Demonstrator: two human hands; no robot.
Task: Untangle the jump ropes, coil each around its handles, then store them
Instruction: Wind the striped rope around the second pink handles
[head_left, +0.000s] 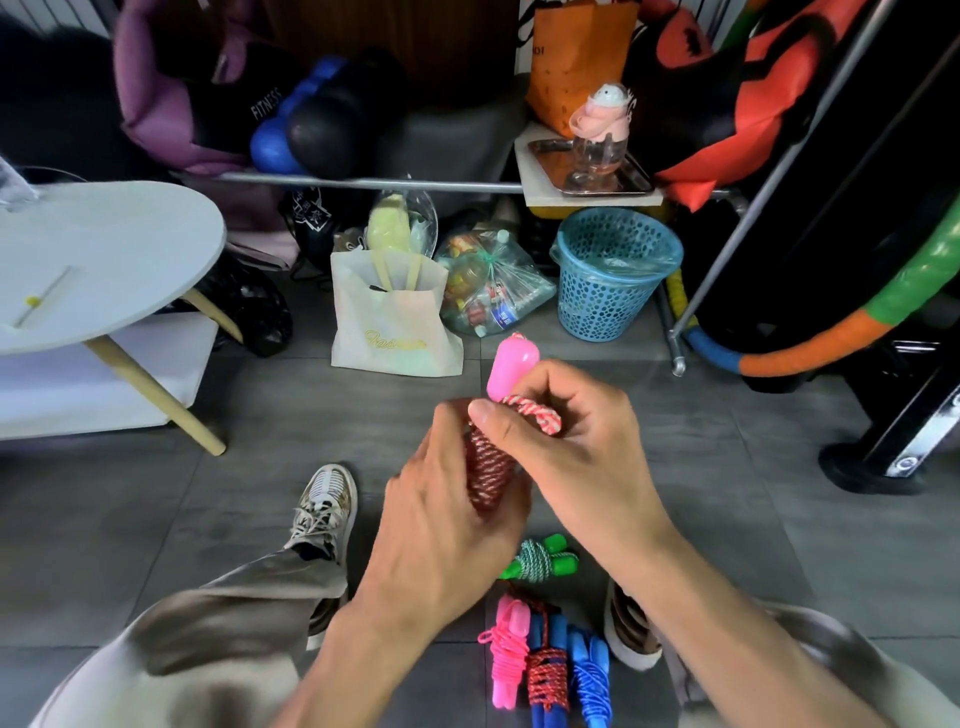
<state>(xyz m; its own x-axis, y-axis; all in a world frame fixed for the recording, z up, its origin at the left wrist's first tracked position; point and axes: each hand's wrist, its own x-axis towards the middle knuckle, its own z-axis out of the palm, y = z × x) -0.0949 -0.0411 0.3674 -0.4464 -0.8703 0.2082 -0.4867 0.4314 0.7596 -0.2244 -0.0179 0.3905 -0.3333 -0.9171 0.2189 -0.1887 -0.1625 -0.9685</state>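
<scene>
Nearly done, by the look of it. Left hand (447, 499) wrapped round the coiled red-white rope (488, 467), right hand (566, 436) pinching the last loop up by the pink handles (511, 366), held above the floor (208, 493). Probably just tucking the end in. Already coiled and lying on the floor between the shoes: four ropes, namely green (540, 558), pink (506, 649), red-blue (548, 670), blue (589, 675). Five counted in all. Storing not started, and can't tell where they go.
</scene>
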